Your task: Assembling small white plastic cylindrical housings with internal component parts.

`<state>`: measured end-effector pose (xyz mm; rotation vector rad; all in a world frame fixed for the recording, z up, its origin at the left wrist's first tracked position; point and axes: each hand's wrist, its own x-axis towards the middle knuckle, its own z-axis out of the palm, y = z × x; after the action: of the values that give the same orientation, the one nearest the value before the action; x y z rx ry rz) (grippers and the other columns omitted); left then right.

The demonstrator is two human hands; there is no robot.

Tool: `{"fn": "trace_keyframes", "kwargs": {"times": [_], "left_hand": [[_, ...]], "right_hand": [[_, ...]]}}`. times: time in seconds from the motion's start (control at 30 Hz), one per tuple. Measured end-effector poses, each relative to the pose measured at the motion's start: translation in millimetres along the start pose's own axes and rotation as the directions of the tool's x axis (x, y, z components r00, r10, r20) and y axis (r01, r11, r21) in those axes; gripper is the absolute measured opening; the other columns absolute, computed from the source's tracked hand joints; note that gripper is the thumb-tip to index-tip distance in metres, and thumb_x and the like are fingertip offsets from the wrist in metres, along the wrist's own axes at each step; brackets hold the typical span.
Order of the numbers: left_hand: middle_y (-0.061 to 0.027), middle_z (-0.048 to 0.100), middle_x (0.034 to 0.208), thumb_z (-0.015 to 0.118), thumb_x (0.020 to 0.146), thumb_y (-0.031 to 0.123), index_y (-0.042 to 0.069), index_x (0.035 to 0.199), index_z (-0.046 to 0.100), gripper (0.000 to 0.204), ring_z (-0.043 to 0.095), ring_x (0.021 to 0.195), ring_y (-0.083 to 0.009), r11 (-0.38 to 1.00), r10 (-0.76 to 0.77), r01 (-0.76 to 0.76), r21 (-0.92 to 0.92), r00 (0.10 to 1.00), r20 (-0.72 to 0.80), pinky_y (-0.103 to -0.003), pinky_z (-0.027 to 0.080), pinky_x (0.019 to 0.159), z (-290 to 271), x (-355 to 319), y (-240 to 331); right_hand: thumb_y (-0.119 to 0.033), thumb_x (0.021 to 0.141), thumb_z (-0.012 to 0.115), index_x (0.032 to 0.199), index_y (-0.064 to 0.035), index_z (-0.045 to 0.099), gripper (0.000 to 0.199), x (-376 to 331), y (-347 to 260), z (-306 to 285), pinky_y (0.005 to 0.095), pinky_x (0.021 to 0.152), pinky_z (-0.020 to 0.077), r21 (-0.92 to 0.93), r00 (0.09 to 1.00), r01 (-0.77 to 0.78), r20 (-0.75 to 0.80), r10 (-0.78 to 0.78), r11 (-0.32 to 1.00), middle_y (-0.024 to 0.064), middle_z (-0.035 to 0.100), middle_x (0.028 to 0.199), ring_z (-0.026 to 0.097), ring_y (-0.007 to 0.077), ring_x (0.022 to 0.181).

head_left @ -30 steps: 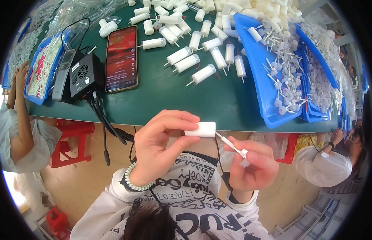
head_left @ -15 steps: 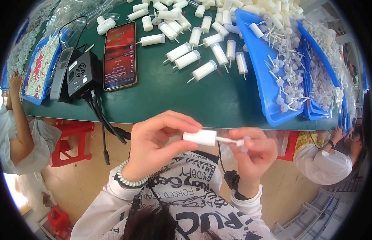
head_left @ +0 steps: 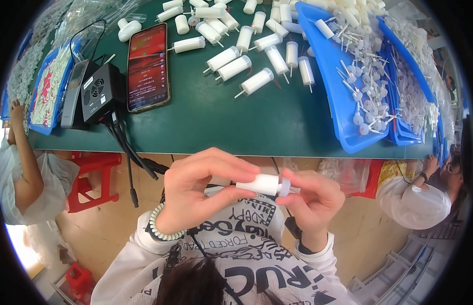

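In front of my chest, my left hand (head_left: 193,190) pinches a small white cylinder (head_left: 264,184) between thumb and fingers, holding it sideways. My right hand (head_left: 318,198) grips a translucent round cap with a stem (head_left: 284,187) against the cylinder's right end. A small gap shows between cap and cylinder; most of the stem is out of sight, apparently inside the cylinder. On the table beyond lie several white cylinders with clear caps and protruding stems (head_left: 254,81).
A blue tray (head_left: 343,137) of loose stemmed caps stands at the right of the green table (head_left: 221,122). A phone (head_left: 147,71) lies left, beside a black box with cables (head_left: 100,94). Another blue tray (head_left: 46,128) holds white sticks. Other people sit at both sides.
My right hand has moved left, bringing the cap up near the cylinder's end. The stem, exposed before, has slid mostly into the cylinder.
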<state>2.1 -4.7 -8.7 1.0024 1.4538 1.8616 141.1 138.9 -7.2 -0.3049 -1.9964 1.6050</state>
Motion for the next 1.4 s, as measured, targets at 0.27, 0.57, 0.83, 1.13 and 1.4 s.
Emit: {"fn": "trace_keyframes", "kwargs": {"times": [0.27, 0.57, 0.83, 1.13, 1.4], "left_hand": [[-0.0155, 0.063, 0.091, 0.07, 0.067, -0.008, -0.003, 0.088, 0.063, 0.023, 0.062, 0.087, -0.0217, 0.996, 0.062, -0.057, 0.066, 0.996, -0.065, -0.029, 0.051, 0.073, -3.8, -2.5, -0.5], [-0.0094, 0.052, 0.089, 0.058, 0.073, -0.004, 0.004, 0.091, 0.046, 0.023, 0.055, 0.099, -0.0279, 0.75, -0.074, -0.11, -0.652, 0.966, -0.248, -0.041, 0.042, 0.09, -44.2, -18.2, -5.8], [-0.0109, 0.051, 0.097, 0.05, 0.075, -0.005, 0.002, 0.114, 0.042, 0.041, 0.057, 0.095, -0.0372, 0.703, -0.243, -0.098, -0.705, 0.898, -0.368, -0.043, 0.051, 0.071, -38.1, -34.6, 25.8], [-0.0131, 0.055, 0.104, 0.054, 0.083, 0.01, 0.001, 0.121, 0.043, 0.041, 0.056, 0.08, -0.0222, 0.815, -0.248, -0.048, -0.577, 0.872, -0.422, -0.035, 0.05, 0.062, -56.2, -42.9, 25.7], [-0.0185, 0.056, 0.105, 0.052, 0.082, -0.004, -0.005, 0.114, 0.049, 0.032, 0.061, 0.08, -0.0217, 0.888, -0.232, 0.061, -0.456, 0.916, -0.328, -0.031, 0.054, 0.061, -53.7, -38.6, 23.2]], "right_hand": [[-0.004, 0.066, 0.074, 0.096, 0.0036, 0.064, 0.033, 16.0, -7.7, 7.2, 0.0239, 0.063, 0.0501, -0.079, 0.997, -0.014, 0.08, 0.021, 0.997, 0.0154, 0.066, 0.086, 0.065, 0.0177, 0.072], [-0.013, 0.078, 0.062, 0.097, 0.0006, 0.058, 0.024, 148.7, -64.6, 57.9, 0.0311, 0.057, 0.0479, -0.611, 0.828, 0.554, 0.474, -0.299, 0.566, 0.0166, 0.063, 0.074, 0.063, 0.0262, 0.064], [-0.011, 0.07, 0.055, 0.091, -0.0027, 0.065, 0.024, 315.2, 13.3, 199.7, 0.038, 0.076, 0.0498, -0.771, 0.92, 0.325, 0.392, 0.006, 0.548, 0.0188, 0.063, 0.095, 0.061, 0.0324, 0.089], [-0.014, 0.07, 0.057, 0.088, -0.0025, 0.065, 0.022, 326.0, 31.5, 216.4, 0.0391, 0.072, 0.0503, -0.815, 0.961, 0.261, 0.272, -0.055, 0.518, 0.0175, 0.064, 0.091, 0.062, 0.0318, 0.087], [-0.003, 0.071, 0.062, 0.094, 0.002, 0.058, 0.024, 142.2, -50.0, 81.7, 0.0242, 0.059, 0.043, -0.213, 0.878, 0.313, 0.437, -0.197, 0.926, 0.0057, 0.058, 0.075, 0.055, 0.0129, 0.065]]}}
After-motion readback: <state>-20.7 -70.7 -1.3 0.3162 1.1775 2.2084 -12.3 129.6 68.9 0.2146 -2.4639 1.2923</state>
